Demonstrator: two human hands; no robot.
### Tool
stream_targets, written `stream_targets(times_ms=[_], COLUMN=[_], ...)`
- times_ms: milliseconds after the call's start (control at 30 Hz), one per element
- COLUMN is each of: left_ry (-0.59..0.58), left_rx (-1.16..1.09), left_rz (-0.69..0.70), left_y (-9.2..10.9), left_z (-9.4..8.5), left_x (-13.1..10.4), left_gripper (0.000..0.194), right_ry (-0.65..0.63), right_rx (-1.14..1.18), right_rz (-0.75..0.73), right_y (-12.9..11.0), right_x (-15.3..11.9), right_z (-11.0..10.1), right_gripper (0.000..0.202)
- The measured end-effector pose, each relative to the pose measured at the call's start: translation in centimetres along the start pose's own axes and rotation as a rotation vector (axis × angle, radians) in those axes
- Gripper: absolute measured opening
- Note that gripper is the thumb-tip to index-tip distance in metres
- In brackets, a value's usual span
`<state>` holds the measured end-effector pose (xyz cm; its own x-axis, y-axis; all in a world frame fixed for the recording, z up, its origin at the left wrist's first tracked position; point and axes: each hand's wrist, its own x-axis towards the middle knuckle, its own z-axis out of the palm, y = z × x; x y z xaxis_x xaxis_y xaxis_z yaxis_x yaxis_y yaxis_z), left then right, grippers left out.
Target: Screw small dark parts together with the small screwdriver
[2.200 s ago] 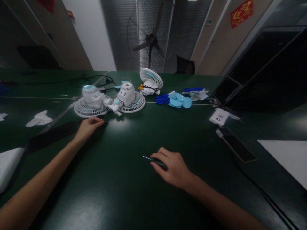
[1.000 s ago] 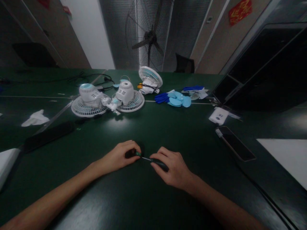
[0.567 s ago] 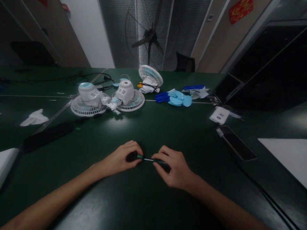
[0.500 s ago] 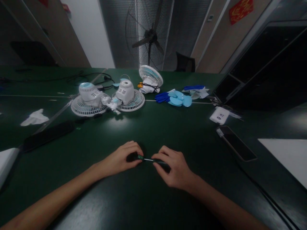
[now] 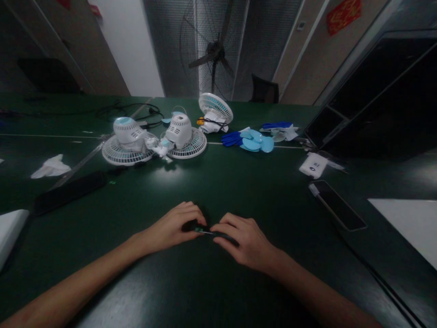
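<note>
My right hand (image 5: 246, 239) is closed round the dark handle of a screwdriver (image 5: 225, 236), whose thin metal shaft points left. Between the thumb and fingers of my left hand (image 5: 182, 223) is a small green circuit board (image 5: 199, 229), with a dark part partly hidden in the palm. The shaft's end meets or overlaps the board; whether it touches a screw is too small to tell. Both hands rest low over the dark green table (image 5: 191, 282), close together.
White fan heads (image 5: 179, 132) with grilles lie further back, beside light blue fan blades (image 5: 254, 140) and blue gloves (image 5: 232, 138). To the right are a phone (image 5: 337, 205), a white box (image 5: 313, 165) and a large dark screen (image 5: 382, 91). A crumpled white cloth (image 5: 51, 166) lies left.
My right hand has moved slightly left with the screwdriver, and the gap between my hands has narrowed. Less of the shaft shows, now overlapping the circuit board. My left hand has barely moved.
</note>
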<state>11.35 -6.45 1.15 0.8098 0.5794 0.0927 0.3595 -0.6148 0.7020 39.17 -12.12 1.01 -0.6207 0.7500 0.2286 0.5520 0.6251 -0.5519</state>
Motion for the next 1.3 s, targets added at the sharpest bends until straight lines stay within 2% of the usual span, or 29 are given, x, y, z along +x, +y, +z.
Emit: stream_targets(times_ms=[133,600,933,1300], left_ry=[0.008,0.02,-0.011,-0.007], left_rx=[0.009,0.034,0.041,-0.003], left_rz=[0.009,0.046,0.025,0.039], left_y=[0.03,0.13,0.24,-0.07], left_z=[0.1,0.01,-0.18,0.04], left_x=[0.05,-0.23,-0.35,-0.29], left_gripper=[0.013,0.016,0.016,0.013], right_ry=[0.059,0.065,0.06,0.029], right_rx=[0.008,0.025,0.086,-0.046], right_rz=[0.012,0.028,0.04,0.01], right_y=[-0.06,-0.19,-0.18,-0.04], right_x=[-0.21,-0.48,-0.42,-0.05], right_z=[-0.03,-0.1,-0.26,0.2], right_gripper=[0.022,0.02,0.018,0.018])
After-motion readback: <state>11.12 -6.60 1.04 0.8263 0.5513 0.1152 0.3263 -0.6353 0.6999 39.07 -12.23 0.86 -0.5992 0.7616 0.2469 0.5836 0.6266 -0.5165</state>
